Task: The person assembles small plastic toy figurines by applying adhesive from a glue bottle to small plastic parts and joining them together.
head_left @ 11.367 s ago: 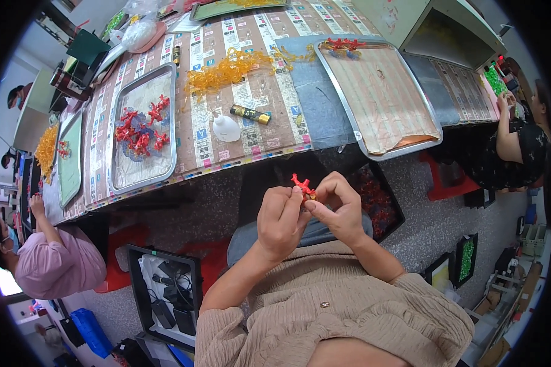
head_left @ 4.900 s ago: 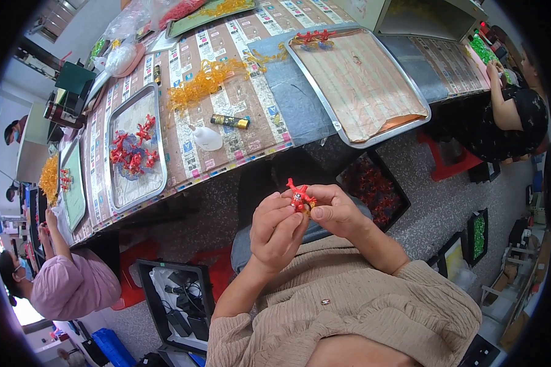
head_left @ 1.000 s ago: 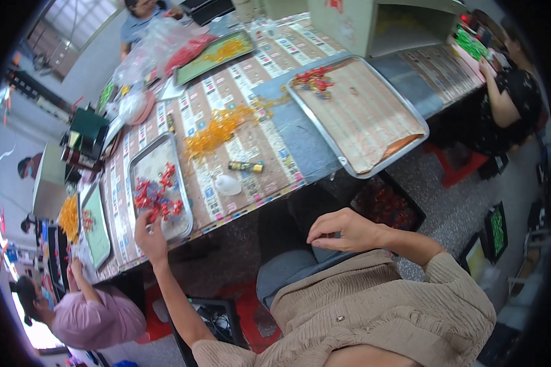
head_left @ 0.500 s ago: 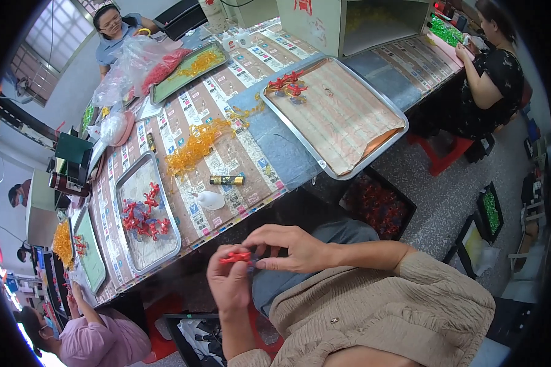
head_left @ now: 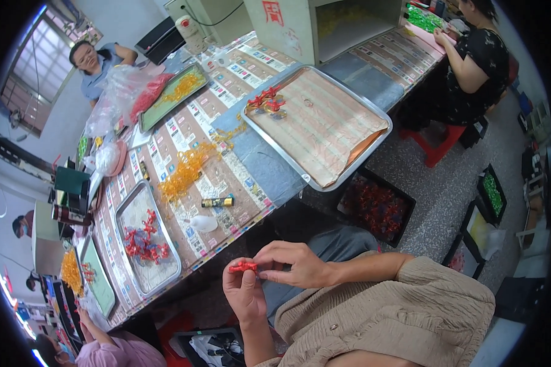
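My left hand (head_left: 246, 296) pinches a small red plastic piece (head_left: 243, 266) between thumb and fingers, above my lap. My right hand (head_left: 294, 264) reaches in from the right, thumb and fingertips closed at the right end of that same piece. What lies between the right fingertips is partly hidden. In front of my hands, on the table, a metal tray (head_left: 156, 280) holds a heap of red pieces (head_left: 146, 238) with bluish clear parts. Farther right, a larger paper-lined tray (head_left: 327, 131) carries several red and yellowish pieces (head_left: 267, 103) in its far left corner.
Loose yellow plastic rings (head_left: 187, 171), a white squeeze bottle (head_left: 202, 224) and a black-gold tube (head_left: 217, 202) lie on the table. Below its edge stands a black crate (head_left: 379, 205) of red pieces. Co-workers sit at left and right; a red stool (head_left: 434, 145) is at right.
The view has shifted, so the table sits further left and my hands lower in it. The red piece stays in my left fingers; my right fingertips have come closer onto its end.
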`<move>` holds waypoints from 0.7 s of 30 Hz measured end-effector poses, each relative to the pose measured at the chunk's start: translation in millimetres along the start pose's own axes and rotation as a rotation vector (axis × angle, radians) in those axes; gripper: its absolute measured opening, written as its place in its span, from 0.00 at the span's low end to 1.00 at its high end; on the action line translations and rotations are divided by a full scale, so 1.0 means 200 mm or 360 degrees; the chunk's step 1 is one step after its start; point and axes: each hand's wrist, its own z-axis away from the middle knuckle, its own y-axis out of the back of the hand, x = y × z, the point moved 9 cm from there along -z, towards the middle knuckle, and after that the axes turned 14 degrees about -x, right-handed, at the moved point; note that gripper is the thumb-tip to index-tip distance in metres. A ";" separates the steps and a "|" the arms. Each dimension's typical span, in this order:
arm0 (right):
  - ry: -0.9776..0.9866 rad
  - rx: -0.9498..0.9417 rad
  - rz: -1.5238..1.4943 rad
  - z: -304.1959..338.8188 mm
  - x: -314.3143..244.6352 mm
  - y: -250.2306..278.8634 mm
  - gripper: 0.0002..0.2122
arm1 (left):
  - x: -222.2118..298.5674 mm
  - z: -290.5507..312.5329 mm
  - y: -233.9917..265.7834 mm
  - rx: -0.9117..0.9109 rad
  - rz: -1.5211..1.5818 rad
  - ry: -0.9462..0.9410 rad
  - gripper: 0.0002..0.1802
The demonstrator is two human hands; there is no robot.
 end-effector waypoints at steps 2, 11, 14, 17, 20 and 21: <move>0.0026 0.0017 -0.0035 0.02 0.00 0.01 0.13 | -0.02 -0.01 -0.01 -0.0024 -0.0018 -0.0001 0.16; 0.0169 0.0275 0.0216 0.08 -0.01 0.19 0.13 | -0.13 -0.12 -0.17 -0.0078 -0.0010 0.0178 0.16; 0.0225 0.0372 0.0298 0.09 -0.02 0.25 0.13 | -0.15 -0.16 -0.19 -0.0092 -0.0046 0.0194 0.16; 0.0243 0.0456 0.0342 0.09 -0.02 0.33 0.14 | -0.19 -0.22 -0.23 -0.0079 -0.0081 0.0269 0.16; 0.0212 0.0444 0.0360 0.09 -0.02 0.40 0.13 | -0.22 -0.28 -0.27 -0.0102 -0.0073 0.0335 0.16; 0.0190 0.0389 0.0297 0.08 -0.02 0.42 0.13 | -0.23 -0.29 -0.27 -0.0109 -0.0079 0.0339 0.16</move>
